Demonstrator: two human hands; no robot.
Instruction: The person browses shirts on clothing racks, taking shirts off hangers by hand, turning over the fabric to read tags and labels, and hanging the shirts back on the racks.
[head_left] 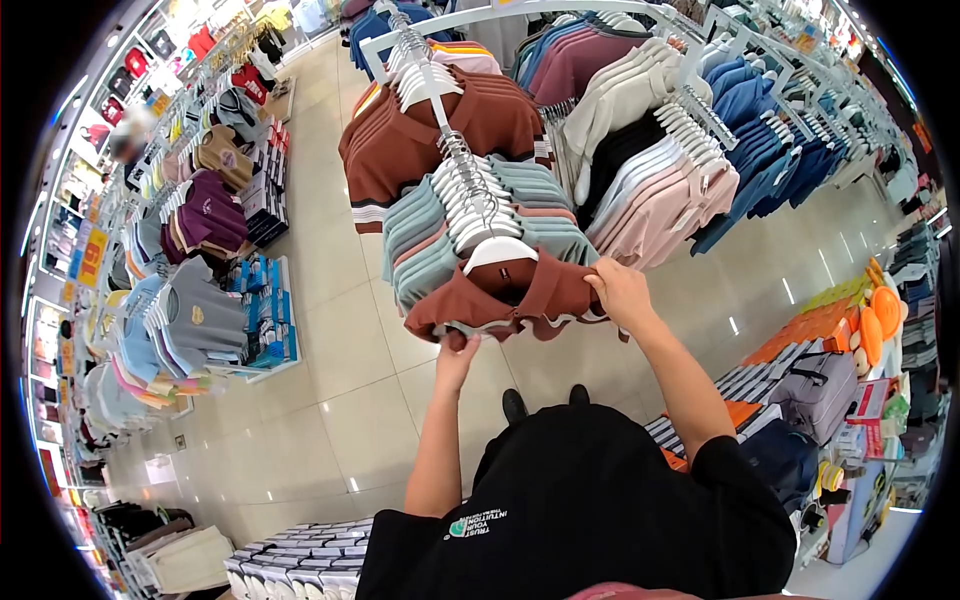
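Rust-brown polo shirt (556,284) is at centre frame, on a white hanger (500,247) at the near end of the display rail (436,95). Collar end points to the top of the frame, neck opening faces the camera. Shoulder line runs left to right, a bit higher at the right; body is foreshortened, so its full length can't be read.

Left hand (458,358) is closed in a pinch on the shirt's lower-left edge. Right hand (620,292) grips the fabric at its right shoulder side, fingers curled over.

Sage-green polos (412,232) are packed directly behind it, crowding the far side. Striped-hem brown polos (392,140) sit further up the same rail. Pale pink polos (692,200) hang on a rack at upper right. Grey T-shirts (205,308) are at left, across the tiled floor (345,415). Grey bag (816,396) sits at lower right. Black shoes (514,405) show just below the shirt.
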